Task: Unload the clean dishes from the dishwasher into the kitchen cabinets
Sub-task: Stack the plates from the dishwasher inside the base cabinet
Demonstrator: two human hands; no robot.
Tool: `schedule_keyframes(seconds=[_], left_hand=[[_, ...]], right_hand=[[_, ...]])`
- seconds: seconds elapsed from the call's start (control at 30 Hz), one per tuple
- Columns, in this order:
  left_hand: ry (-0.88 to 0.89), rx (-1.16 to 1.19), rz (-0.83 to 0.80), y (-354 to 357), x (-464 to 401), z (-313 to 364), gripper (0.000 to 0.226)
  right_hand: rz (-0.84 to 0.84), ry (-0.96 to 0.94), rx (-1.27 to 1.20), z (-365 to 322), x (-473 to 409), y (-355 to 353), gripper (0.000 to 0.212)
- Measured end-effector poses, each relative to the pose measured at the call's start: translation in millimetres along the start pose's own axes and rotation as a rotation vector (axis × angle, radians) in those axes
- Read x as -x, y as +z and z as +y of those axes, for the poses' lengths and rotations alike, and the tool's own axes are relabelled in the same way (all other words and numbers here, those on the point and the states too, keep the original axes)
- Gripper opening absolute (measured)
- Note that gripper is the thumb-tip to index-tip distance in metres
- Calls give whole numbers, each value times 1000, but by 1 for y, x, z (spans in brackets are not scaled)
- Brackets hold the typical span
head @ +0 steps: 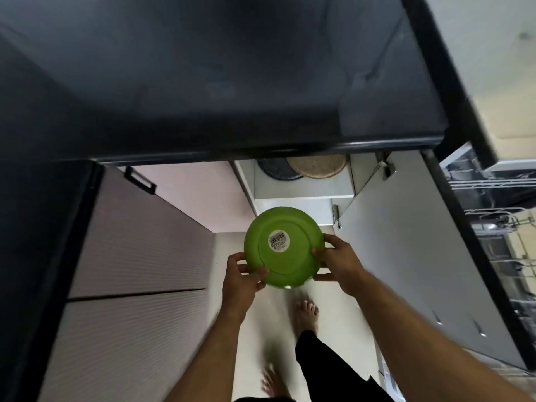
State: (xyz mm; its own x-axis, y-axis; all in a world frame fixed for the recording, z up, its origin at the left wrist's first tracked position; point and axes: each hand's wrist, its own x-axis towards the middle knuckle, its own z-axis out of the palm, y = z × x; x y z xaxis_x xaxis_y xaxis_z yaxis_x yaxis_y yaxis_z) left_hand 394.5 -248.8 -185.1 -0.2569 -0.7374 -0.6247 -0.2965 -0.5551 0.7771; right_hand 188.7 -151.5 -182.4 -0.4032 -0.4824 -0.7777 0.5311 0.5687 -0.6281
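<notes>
Two bare feet (307, 313) stand on the pale floor (342, 320) at the bottom of the view, one blurred, with a dark trouser leg (327, 364) above the right one.

Both forearms reach forward over the floor. The left hand (242, 281) holds the lower left rim of a green plate (282, 246); its grip is curled, thumb and fingers pinching the rim. The right hand (338, 262) holds the right rim of the same plate, fingers curled round the edge, likewise pinching it. The plate is carried in the air between the two hands, underside turned toward the camera, tilted. A white round label (279, 240) with a barcode sits on the middle of the underside.

To the left stand ribbed, pale lower cabinet fronts (139, 256), one with a dark handle (140, 181). To the right, a grey cabinet door (406, 256) stands open, hinges visible at its inner edge. Beyond the plate, the open cabinet's white shelf (304, 190) carries two round flat items side by side and overlapping: a dark one (274, 169) on the left, a tan woven one (317, 166) on the right.

Above them a dark worktop (232, 82) fills the upper view, its front edge overhanging the shelf. At the far right edge, the wire racks of the open dishwasher (499, 204) are visible; their contents cannot be made out.
</notes>
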Motion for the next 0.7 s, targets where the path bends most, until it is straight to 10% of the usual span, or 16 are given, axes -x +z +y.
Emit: schedule_keyframes(seconds=[0.7], left_hand=[[67, -174, -145, 122, -427, -183, 51]], right_hand=[[125, -161, 123, 95, -413, -22, 33]])
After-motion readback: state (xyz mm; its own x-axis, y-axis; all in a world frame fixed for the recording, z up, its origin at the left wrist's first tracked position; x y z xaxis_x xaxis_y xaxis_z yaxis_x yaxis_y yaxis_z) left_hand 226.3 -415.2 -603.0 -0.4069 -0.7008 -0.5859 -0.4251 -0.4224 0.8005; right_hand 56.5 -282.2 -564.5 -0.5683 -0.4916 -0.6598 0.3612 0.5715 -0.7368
